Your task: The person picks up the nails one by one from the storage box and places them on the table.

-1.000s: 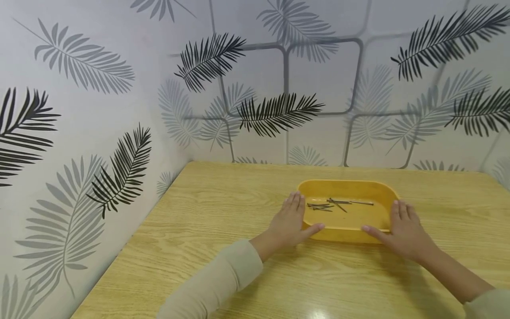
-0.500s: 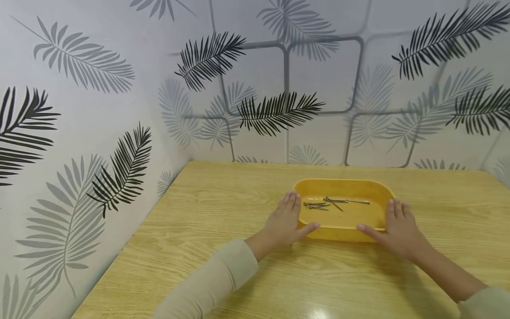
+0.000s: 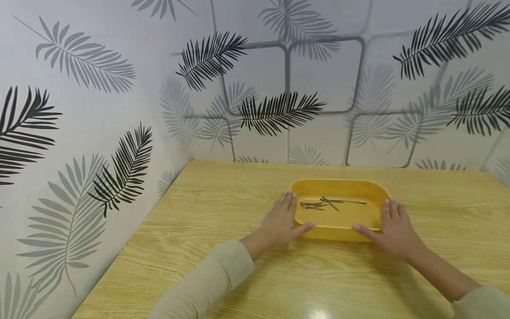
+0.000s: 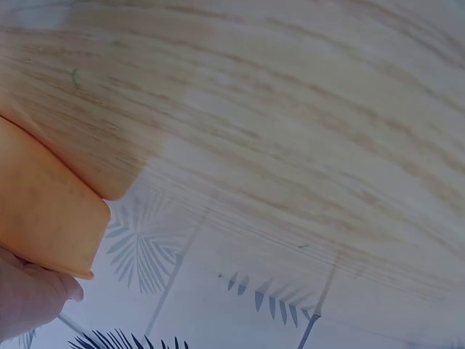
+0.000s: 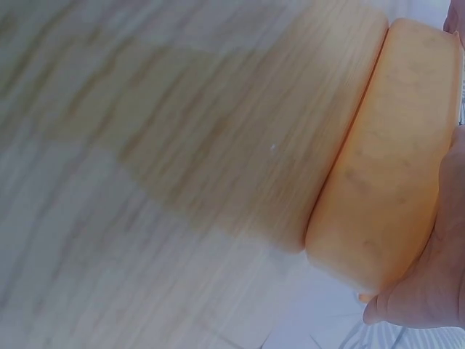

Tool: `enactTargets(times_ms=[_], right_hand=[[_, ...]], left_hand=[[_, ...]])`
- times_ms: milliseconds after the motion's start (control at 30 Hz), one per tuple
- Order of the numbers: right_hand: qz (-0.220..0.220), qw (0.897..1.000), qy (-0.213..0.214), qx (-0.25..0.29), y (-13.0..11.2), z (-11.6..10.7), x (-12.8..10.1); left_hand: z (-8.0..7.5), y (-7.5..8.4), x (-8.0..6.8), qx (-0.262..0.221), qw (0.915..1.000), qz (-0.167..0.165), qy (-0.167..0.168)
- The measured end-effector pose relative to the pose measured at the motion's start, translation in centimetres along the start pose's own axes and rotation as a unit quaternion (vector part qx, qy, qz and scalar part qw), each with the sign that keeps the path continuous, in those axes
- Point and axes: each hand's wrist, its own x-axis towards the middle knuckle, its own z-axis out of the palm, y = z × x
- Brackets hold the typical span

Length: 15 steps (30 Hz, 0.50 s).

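A shallow yellow tray [image 3: 338, 182] sits on the wooden table [image 3: 215, 212] and holds several thin dark nails [image 3: 322, 204] lying flat on its floor. My left hand [image 3: 280, 219] rests flat against the tray's left end, fingers straight, thumb along the front wall. My right hand [image 3: 392, 223] mirrors it at the right end, thumb touching the front wall. In the left wrist view the tray's corner [image 4: 43, 218] shows beside my left hand [image 4: 29, 298]. In the right wrist view the tray's outer wall [image 5: 392, 167] lies against my right hand [image 5: 436, 276].
Walls papered with a leaf pattern [image 3: 279, 110] close off the table at the back and along the left side. Bare wood stretches in front of the tray and to both sides. A light glare [image 3: 318, 312] shows near the front edge.
The tray and both hands have slid a little to the left across the table, with the hands keeping the same hold on its ends.
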Motion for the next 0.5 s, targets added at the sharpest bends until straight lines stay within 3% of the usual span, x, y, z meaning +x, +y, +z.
enactTargets(times_ms=[500], right_hand=[[0.001, 1.0, -0.003, 0.007, -0.7, 0.36, 0.29]], left_hand=[[-0.49, -0.69, -0.61, -0.008, 0.9999, 0.002, -0.009]])
